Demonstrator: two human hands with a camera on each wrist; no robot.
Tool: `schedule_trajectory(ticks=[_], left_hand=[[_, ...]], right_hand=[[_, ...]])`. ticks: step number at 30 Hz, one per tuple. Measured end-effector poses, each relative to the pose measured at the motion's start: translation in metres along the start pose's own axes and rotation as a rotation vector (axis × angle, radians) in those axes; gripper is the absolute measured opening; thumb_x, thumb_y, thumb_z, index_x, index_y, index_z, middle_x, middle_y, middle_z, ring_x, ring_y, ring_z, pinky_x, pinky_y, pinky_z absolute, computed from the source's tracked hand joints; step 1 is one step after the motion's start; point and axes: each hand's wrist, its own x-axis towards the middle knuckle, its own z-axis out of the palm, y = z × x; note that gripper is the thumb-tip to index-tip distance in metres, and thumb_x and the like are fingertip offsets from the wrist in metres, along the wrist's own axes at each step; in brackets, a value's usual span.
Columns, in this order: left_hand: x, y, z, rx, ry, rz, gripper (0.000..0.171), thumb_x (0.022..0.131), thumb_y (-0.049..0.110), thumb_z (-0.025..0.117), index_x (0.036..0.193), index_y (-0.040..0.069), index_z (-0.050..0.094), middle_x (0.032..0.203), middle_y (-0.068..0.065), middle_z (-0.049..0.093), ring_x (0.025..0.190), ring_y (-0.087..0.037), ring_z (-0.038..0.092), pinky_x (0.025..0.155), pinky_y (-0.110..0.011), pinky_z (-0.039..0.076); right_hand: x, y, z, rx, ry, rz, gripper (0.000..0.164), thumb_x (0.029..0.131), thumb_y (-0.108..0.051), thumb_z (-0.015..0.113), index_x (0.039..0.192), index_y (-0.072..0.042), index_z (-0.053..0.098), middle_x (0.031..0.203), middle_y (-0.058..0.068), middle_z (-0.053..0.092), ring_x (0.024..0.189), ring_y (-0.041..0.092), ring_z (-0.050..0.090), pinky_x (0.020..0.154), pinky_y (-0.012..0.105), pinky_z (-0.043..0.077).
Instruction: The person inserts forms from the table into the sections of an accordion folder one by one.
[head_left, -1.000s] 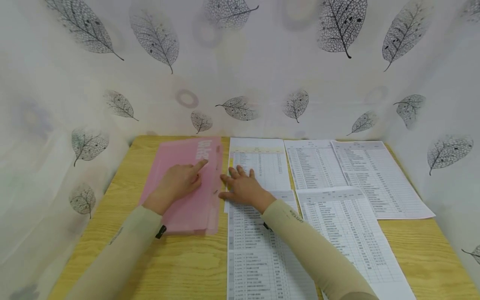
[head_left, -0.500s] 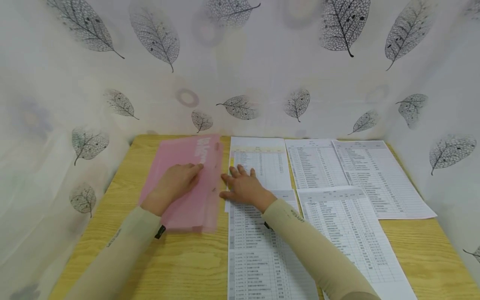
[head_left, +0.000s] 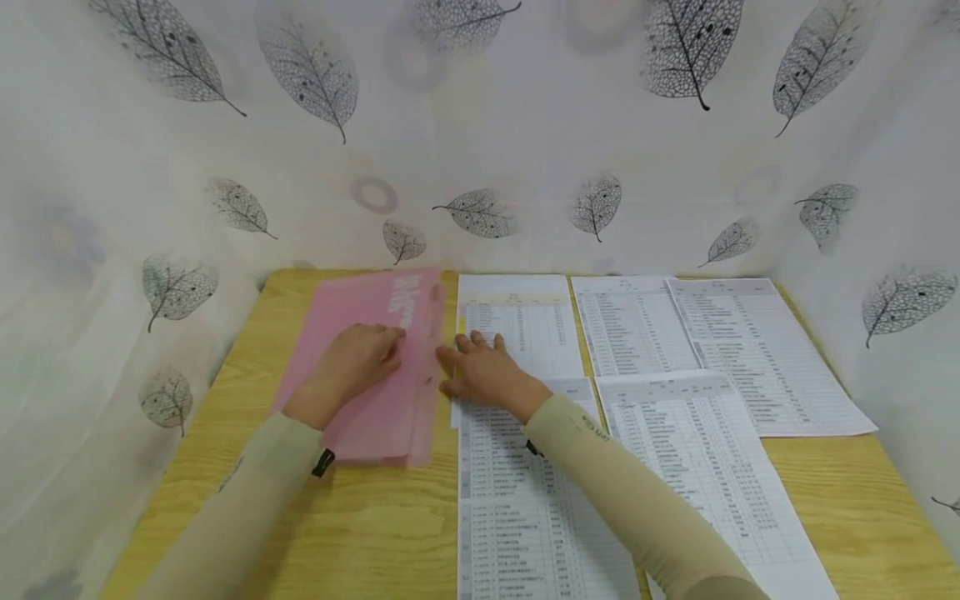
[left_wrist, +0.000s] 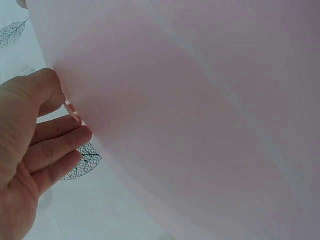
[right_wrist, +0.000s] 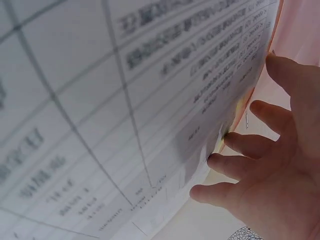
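A translucent pink folder [head_left: 360, 425] with white lettering lies on the left side of the wooden table. My left hand [head_left: 348, 367] is over it, thumb and forefinger pinching at its cover near the right side. In the left wrist view the left hand [left_wrist: 40, 130] has these fingertips together at the pink sheet's edge, the other fingers loosely bent. My right hand [head_left: 487, 375] rests with spread fingers on a printed sheet [head_left: 517, 292] just right of the folder, its fingertips at the sheet's left edge. The right wrist view shows the right hand [right_wrist: 270, 165] beside the printed page [right_wrist: 125, 100].
Several more printed sheets lie to the right: a long one [head_left: 525, 517] in front, another [head_left: 697, 467] overlapping those behind, and two at the back, one [head_left: 630, 333] beside the other [head_left: 772, 367]. Leaf-patterned cloth [head_left: 510, 125] encloses the table's back and sides.
My left forefinger, stretched out over the folder a second ago, has drawn back against the thumb. My right hand has stayed on the sheet, its fingers drawn slightly closer together.
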Motion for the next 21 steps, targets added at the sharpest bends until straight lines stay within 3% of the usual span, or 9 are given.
schedule_trajectory(ticks=[5, 13, 18, 21], left_hand=[[0.002, 0.004, -0.001, 0.001, 0.032, 0.012, 0.026, 0.089, 0.009, 0.075, 0.114, 0.000, 0.073, 0.081, -0.010, 0.073, 0.067, -0.027, 0.065, 0.071, -0.046, 0.058], [0.002, 0.007, -0.001, 0.038, 0.033, -0.007, 0.043, 0.092, 0.010, 0.073, 0.134, 0.004, 0.068, 0.082, -0.010, 0.071, 0.064, -0.024, 0.060, 0.070, -0.045, 0.057], [0.003, 0.012, -0.004, 0.071, 0.013, 0.004, 0.061, 0.093, 0.005, 0.072, 0.151, 0.016, 0.056, 0.081, -0.014, 0.061, 0.058, -0.024, 0.051, 0.058, -0.041, 0.052], [0.004, 0.016, -0.005, 0.118, -0.019, 0.013, 0.067, 0.095, 0.001, 0.070, 0.155, 0.023, 0.051, 0.085, -0.016, 0.059, 0.061, -0.027, 0.054, 0.061, -0.042, 0.054]], right_hand=[[0.001, 0.000, 0.001, -0.027, 0.012, 0.002, 0.063, 0.109, -0.053, 0.047, 0.162, -0.018, 0.043, 0.171, 0.019, 0.031, 0.159, 0.046, 0.025, 0.123, 0.073, 0.021], [0.004, 0.001, 0.007, -0.010, 0.053, 0.022, 0.072, 0.102, -0.062, 0.056, 0.160, -0.019, 0.046, 0.170, 0.018, 0.033, 0.159, 0.044, 0.026, 0.122, 0.074, 0.021], [0.003, 0.002, 0.008, 0.001, 0.066, 0.042, 0.071, 0.100, -0.063, 0.058, 0.157, -0.022, 0.049, 0.170, 0.016, 0.034, 0.159, 0.043, 0.026, 0.121, 0.076, 0.020], [0.002, 0.002, 0.007, 0.005, 0.058, 0.045, 0.071, 0.100, -0.063, 0.058, 0.157, -0.022, 0.049, 0.170, 0.016, 0.034, 0.159, 0.043, 0.026, 0.121, 0.076, 0.020]])
